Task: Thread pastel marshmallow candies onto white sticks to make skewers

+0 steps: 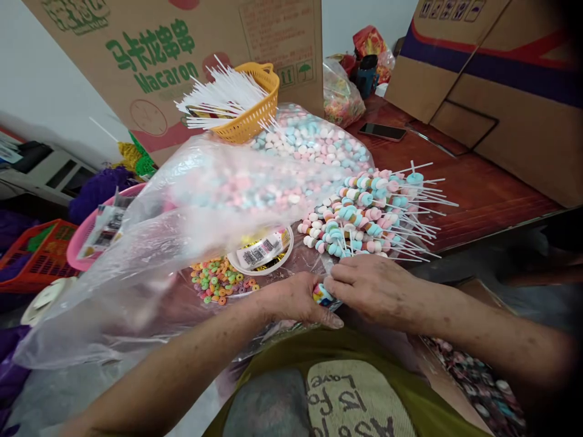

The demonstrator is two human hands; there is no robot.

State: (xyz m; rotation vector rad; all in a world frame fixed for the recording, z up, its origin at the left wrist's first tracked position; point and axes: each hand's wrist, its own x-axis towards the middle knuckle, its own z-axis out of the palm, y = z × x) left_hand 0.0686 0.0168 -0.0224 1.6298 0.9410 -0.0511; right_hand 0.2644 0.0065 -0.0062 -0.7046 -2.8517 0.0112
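Close to my body, my left hand (pixel 298 298) is closed around a small colourful wrapped candy (pixel 322 295) with blue, yellow and white showing. My right hand (pixel 371 286) has its fingers curled against the same candy from the other side. Most of it is hidden by my fingers, and a bit of clear film shows below. Just beyond my right hand lies a pile of candy skewers (pixel 359 215), pink, blue and white pieces on white sticks pointing right. Small coloured ring candies (pixel 221 279) lie left of my hands, beside a round white tub (pixel 288 252) holding printed packets.
A big clear bag of pastel candies (pixel 314 142) spreads across the table. Behind it stand a yellow basket (pixel 255 112) of white sticks and a Macaron carton (pixel 218 36). At right are a phone (pixel 382 132) and another carton (pixel 501 91). A pink basin (pixel 82 243) sits left.
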